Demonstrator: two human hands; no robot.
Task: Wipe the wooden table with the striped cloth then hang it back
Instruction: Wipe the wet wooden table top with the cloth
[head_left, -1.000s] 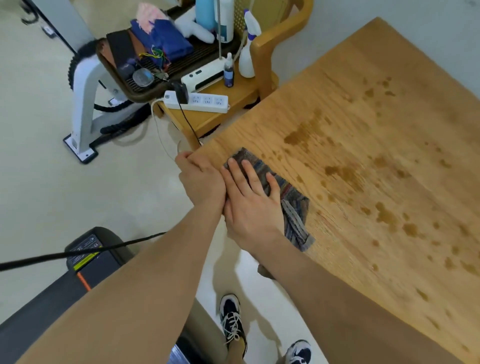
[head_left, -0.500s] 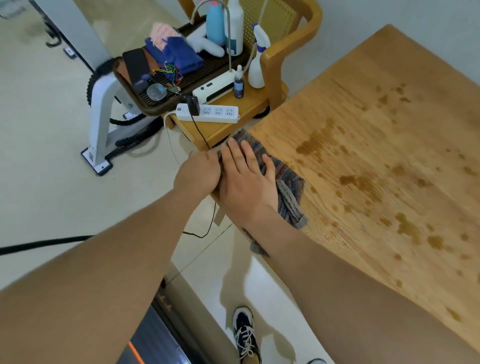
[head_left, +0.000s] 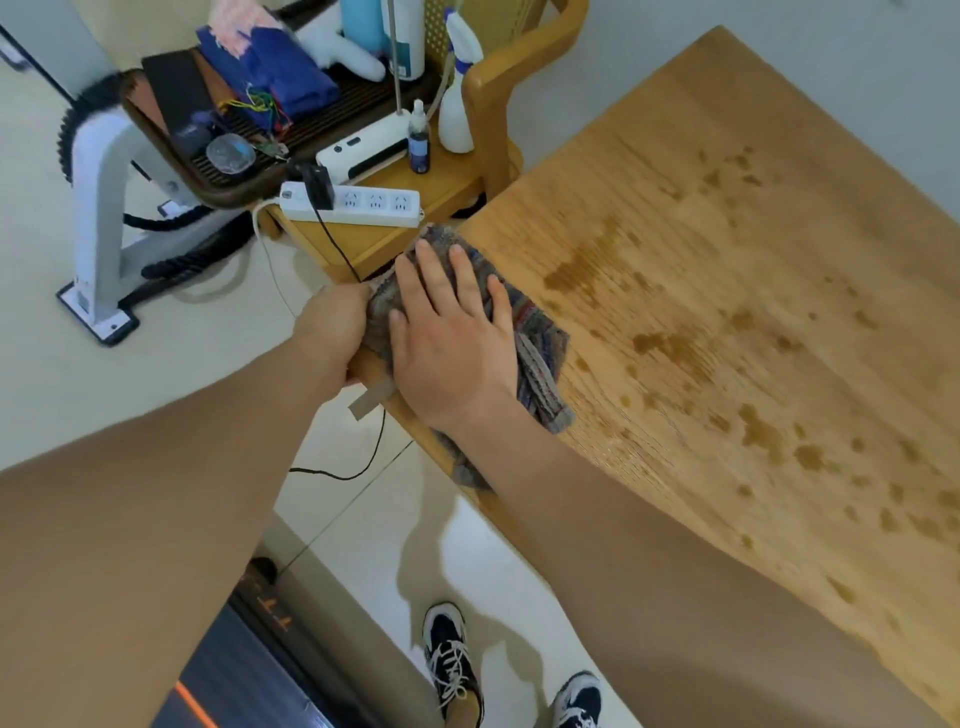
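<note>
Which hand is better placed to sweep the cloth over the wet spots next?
Right. The right hand lies flat on the striped cloth, on the wooden table, with the wet spots just beyond it. The left hand sits at the table edge.

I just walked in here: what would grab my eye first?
The right hand pressed flat on a striped cloth at the left corner of the wooden table, the left hand beside it at the edge. Then the dark blotches scattered across the tabletop. Behind, a chair crowded with a power strip and a spray bottle.
</note>
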